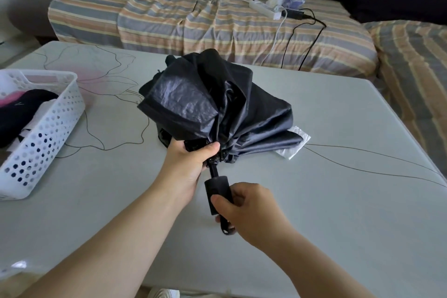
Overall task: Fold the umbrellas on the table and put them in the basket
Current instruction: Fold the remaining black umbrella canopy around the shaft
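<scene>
Left hand (191, 164) curled round gathered base of black umbrella (212, 101); right hand (249, 210) gripping its handle (217, 192), arms converging over table (338, 176).

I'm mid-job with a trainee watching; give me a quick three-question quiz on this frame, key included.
1. True or false: the black umbrella is already in the white basket.
2. Which hand grips the umbrella handle? A) left hand B) right hand C) neither
3. Fill in: the left hand holds the umbrella near the base of its ____.

Key
1. False: it is over the table, its canopy still loose.
2. B: the right hand is curled round the handle.
3. Canopy, where the fabric gathers at the shaft.
</scene>
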`<control>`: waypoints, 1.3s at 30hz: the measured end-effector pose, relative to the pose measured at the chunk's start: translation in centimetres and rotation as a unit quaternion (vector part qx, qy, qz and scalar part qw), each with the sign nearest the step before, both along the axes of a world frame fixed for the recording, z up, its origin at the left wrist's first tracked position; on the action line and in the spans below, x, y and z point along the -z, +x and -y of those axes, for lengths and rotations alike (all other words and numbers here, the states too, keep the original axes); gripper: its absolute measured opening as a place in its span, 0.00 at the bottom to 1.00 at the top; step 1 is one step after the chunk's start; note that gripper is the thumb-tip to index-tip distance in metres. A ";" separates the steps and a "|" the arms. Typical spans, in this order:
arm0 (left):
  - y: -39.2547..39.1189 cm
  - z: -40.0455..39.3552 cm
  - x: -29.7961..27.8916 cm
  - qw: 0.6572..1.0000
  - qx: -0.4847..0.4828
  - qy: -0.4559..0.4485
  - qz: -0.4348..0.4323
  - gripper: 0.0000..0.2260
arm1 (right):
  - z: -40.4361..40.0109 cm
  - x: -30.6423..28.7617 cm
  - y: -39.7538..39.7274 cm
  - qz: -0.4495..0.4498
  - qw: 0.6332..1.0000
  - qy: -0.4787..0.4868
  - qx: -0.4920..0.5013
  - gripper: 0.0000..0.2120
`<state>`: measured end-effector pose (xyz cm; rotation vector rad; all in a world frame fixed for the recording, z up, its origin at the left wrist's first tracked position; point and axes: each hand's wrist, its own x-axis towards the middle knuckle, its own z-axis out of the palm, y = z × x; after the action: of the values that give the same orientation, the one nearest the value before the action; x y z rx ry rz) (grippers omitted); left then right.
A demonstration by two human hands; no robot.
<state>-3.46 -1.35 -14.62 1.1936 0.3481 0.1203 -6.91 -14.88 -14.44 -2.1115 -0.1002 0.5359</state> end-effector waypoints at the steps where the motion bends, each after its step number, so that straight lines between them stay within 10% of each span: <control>1: 0.0 0.0 -0.1 1.000 -0.004 0.003 0.004 0.19 | 0.0 -0.1 0.0 0.000 1.000 0.010 -0.003 0.14; 13: -0.1 0.1 -1.2 1.000 -0.011 -0.009 0.020 0.16 | -0.2 -0.7 0.1 0.168 0.986 0.002 0.025 0.08; 17: -0.6 -0.2 -1.1 1.000 0.001 -0.003 0.026 0.20 | -0.3 -0.6 0.3 0.233 0.972 -0.009 -0.013 0.31; 39: -0.7 0.4 -1.2 0.999 0.014 -0.009 0.036 0.20 | -0.2 -0.4 0.4 0.230 0.973 -0.001 -0.017 0.36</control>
<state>-4.13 -1.72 -13.45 1.1720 0.2682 0.1349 -6.50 -14.66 -14.03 -2.2042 -0.3993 0.0553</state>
